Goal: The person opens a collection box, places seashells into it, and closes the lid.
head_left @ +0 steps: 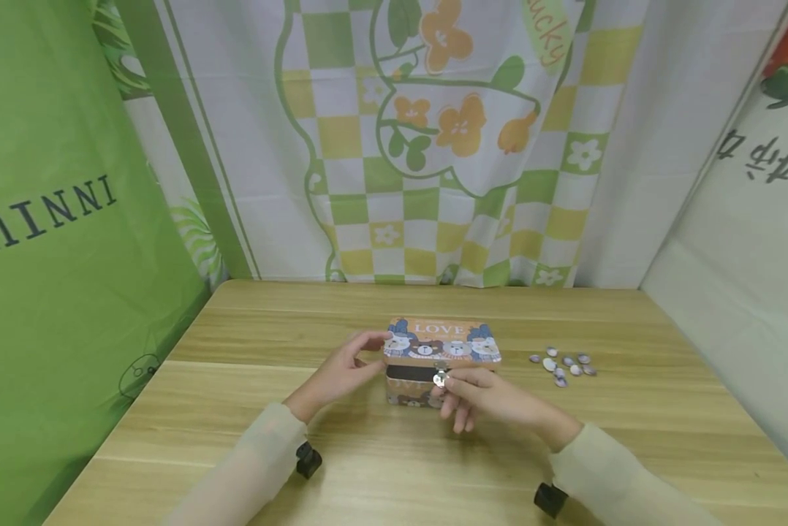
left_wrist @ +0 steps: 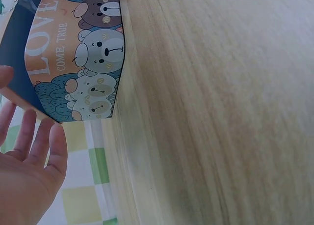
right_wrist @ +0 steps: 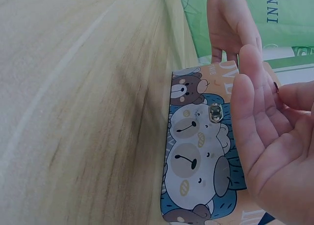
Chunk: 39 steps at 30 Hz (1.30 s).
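Note:
A small tin box (head_left: 397, 393), printed with cartoon bears, stands on the table with its hinged lid (head_left: 441, 342) raised partway, so a dark gap shows at the front. The silver latch (head_left: 440, 378) hangs from the lid's front edge. My right hand (head_left: 482, 394) pinches this latch between thumb and index finger, its other fingers spread in front of the box. At the box's left end is my left hand (head_left: 338, 369), fingers loosely extended beside the lid. In the left wrist view, its fingertips (left_wrist: 58, 131) are right at the box's corner.
Several small purple-and-white shells (head_left: 550, 364) lie in a loose group right of the box. The wooden table (head_left: 289, 314) ends at a checked curtain (head_left: 387, 234) behind, with a green cloth (head_left: 72, 292) on the left and a white one (head_left: 749, 277) on the right.

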Each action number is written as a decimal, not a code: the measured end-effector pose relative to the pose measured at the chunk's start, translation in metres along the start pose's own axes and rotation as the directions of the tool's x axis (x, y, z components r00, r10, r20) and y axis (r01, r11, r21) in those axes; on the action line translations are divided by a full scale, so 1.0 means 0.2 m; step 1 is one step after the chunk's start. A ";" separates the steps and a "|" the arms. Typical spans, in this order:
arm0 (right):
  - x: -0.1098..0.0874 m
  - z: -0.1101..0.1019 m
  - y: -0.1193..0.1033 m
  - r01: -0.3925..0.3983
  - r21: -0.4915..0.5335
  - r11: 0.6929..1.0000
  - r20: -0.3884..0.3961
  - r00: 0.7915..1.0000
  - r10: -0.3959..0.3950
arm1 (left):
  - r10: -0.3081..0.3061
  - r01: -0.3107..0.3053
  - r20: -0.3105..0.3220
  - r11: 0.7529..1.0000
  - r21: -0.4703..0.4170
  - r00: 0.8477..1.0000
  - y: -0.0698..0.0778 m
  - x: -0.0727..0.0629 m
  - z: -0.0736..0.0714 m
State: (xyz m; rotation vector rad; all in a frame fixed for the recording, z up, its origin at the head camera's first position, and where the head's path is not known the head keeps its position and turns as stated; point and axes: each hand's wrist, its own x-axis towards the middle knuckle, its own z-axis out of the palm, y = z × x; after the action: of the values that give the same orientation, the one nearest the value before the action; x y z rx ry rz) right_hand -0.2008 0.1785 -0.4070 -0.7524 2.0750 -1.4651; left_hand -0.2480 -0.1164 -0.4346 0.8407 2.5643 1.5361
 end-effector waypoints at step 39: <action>-0.18 -0.33 0.10 -0.040 -0.026 0.999 -0.435 0.900 0.025 | -0.144 0.111 -0.121 0.964 -0.242 0.982 0.02 0.11 0.02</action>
State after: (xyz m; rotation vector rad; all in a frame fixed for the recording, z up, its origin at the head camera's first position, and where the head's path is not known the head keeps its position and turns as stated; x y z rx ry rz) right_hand -0.2205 0.2534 -0.4023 -0.4219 2.4286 -1.7043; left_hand -0.2643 -0.1012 -0.4277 0.5513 2.4011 1.8676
